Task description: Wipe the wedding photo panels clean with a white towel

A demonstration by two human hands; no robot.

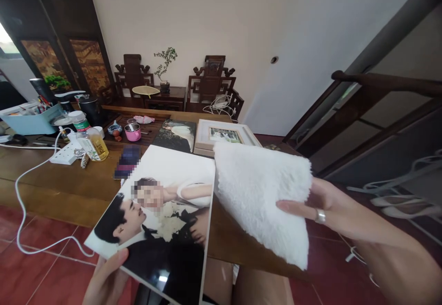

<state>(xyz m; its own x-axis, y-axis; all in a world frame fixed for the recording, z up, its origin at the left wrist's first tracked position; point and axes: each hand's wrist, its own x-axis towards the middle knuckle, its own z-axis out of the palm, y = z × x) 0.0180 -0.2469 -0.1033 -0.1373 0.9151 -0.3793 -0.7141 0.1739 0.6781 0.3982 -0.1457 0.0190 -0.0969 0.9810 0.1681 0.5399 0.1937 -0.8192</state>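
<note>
My left hand (109,275) grips the lower left edge of a glossy photo panel (179,268), thumb on its face and fingers behind. The panel shows a couple with a white bouquet and is held tilted over the table's front edge. In my right hand (319,201) is a fluffy white cloth (255,185), pinched at its right side with the thumb in front. The cloth hangs spread out just right of the panel; whether the two touch I cannot tell. A ring sits on a finger of my right hand.
On the wooden table (65,180) lie a dark photo panel (176,134) and a pale framed picture (226,132). Leftward are a pink cup (132,132), an oil bottle (91,141), a power strip (65,153) with a trailing white cable, and a blue box (29,121).
</note>
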